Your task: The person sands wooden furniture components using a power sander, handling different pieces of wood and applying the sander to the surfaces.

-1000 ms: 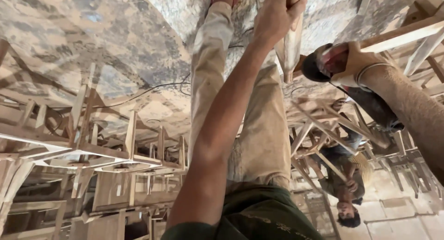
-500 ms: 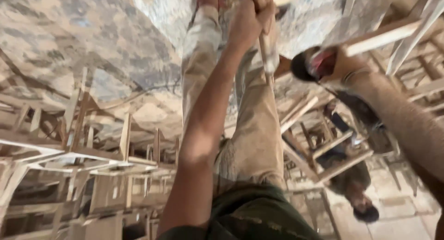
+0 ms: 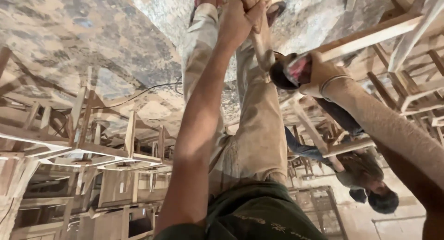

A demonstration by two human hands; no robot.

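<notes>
My left hand (image 3: pixel 238 20) reaches out along my bare arm and is closed around a pale wooden piece (image 3: pixel 262 48) near my feet, at the top of the view. My right hand (image 3: pixel 326 73), with a dusty sleeve, grips a hand-held power tool (image 3: pixel 284 72) that has a dark round head and a red part. The tool's head sits right beside the lower end of the wooden piece. My beige trousers (image 3: pixel 259 138) and dark green shirt (image 3: pixel 259 217) fill the middle.
Unfinished wooden chair frames (image 3: pixel 115 152) are stacked at left, with more (image 3: pixel 407 92) at right. A black cable (image 3: pixel 138 94) lies on the mottled concrete floor (image 3: pixel 92 41). Another person (image 3: pixel 365 175) crouches at the right among the frames.
The view has swung slightly. My right hand with the power tool has come leftward, closer to the wooden piece. My left hand keeps its grip.
</notes>
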